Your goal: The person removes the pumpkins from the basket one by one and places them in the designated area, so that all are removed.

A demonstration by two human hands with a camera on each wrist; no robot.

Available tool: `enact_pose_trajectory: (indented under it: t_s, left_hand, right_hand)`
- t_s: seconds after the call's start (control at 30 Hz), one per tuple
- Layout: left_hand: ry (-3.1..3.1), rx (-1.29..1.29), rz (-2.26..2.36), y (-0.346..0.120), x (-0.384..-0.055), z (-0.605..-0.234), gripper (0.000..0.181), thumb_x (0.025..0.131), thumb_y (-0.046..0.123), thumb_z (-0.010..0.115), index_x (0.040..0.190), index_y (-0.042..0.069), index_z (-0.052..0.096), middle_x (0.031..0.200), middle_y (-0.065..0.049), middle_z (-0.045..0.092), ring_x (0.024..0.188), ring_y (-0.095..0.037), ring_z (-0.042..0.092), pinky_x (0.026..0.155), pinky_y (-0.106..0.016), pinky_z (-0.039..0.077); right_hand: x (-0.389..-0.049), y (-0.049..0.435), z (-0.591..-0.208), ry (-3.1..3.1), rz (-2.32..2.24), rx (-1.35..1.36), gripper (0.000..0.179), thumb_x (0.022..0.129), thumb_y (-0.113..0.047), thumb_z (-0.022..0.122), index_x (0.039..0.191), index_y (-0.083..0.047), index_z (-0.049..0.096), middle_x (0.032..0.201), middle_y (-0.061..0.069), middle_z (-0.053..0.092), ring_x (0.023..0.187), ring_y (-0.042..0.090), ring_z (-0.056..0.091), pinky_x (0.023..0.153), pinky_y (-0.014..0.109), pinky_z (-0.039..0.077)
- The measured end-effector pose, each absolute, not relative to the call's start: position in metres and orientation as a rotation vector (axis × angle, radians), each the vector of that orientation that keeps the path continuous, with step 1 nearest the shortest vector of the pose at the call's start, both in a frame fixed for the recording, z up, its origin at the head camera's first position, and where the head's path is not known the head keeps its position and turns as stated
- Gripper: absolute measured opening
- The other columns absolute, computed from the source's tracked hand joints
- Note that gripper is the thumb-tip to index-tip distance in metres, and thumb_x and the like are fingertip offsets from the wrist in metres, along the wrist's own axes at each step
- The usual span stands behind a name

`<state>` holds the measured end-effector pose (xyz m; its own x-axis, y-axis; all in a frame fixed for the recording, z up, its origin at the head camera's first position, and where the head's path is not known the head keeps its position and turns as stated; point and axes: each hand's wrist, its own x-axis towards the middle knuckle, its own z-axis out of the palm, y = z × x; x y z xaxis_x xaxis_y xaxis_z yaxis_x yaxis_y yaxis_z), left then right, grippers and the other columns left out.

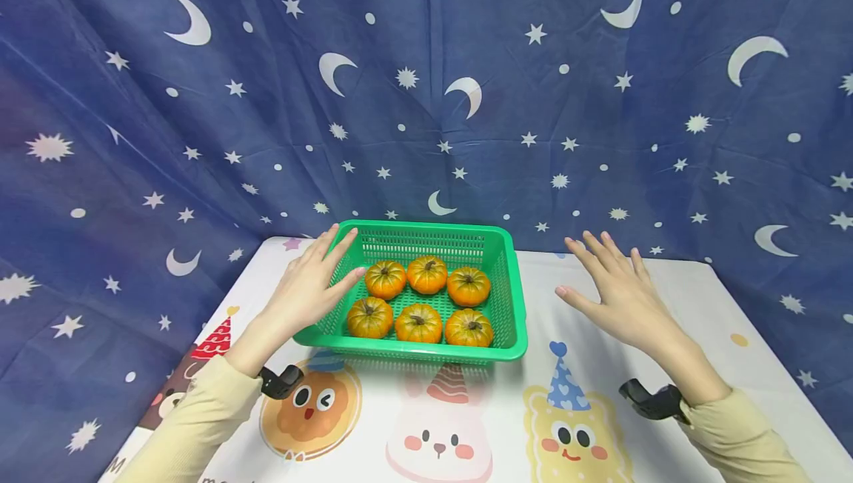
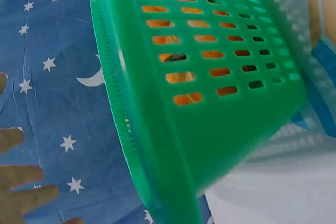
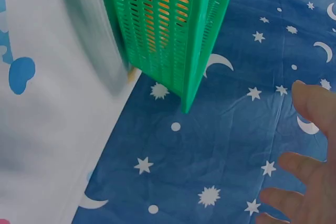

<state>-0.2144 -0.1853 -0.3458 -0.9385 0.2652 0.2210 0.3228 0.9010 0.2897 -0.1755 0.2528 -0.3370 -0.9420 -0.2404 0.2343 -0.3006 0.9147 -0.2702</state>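
Note:
A green plastic basket [image 1: 426, 352] with slotted walls stands on the table and holds several small orange pumpkins [image 1: 417, 324] in two rows. My left hand [image 1: 309, 287] is raised at the basket's left side, fingers straight and spread; in the left wrist view its fingers [image 2: 23, 177] appear apart from the green wall [image 2: 210, 129]. To the right of the basket, my right hand [image 1: 623, 298] hovers with spread fingers and holds nothing. The right wrist view shows a gap between that hand [image 3: 315, 177] and the basket [image 3: 157, 30].
A white tablecloth [image 1: 513, 424] with cartoon prints covers the table. Behind and to the left hangs a dark blue curtain [image 1: 400, 120] with white moons and stars, close to the table's back edge. Each wrist wears a black camera mount [image 1: 656, 401].

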Motion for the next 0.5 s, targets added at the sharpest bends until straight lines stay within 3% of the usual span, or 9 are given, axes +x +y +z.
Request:
enact_pose_trajectory:
  t_s: [0.27, 0.5]
  left_hand:
    - [-2.819, -0.440, -0.562, -0.196, -0.216, -0.351, 0.064, 0.096, 0.046, 0.051, 0.153, 0.026, 0.027, 0.159, -0.013, 0.024, 0.142, -0.041, 0.028, 0.106, -0.066, 0.028]
    - [-2.792, -0.434, -0.586, -0.202, -0.218, -0.355, 0.062, 0.096, 0.047, 0.049, 0.152, 0.026, 0.029, 0.157, -0.015, 0.029, 0.141, -0.042, 0.031, 0.106, -0.065, 0.029]
  right_hand:
    - [-0.180, 0.242, -0.338, -2.862, 0.470, 0.457, 0.076, 0.090, -0.053, 0.057, 0.153, -0.023, 0.026, 0.158, 0.018, 0.023, 0.149, 0.038, 0.011, 0.116, 0.063, 0.000]
    - [-0.182, 0.234, -0.339, -2.859, 0.459, 0.501, 0.076, 0.090, -0.053, 0.058, 0.152, -0.023, 0.027, 0.158, 0.017, 0.025, 0.148, 0.037, 0.014, 0.116, 0.063, 0.003]
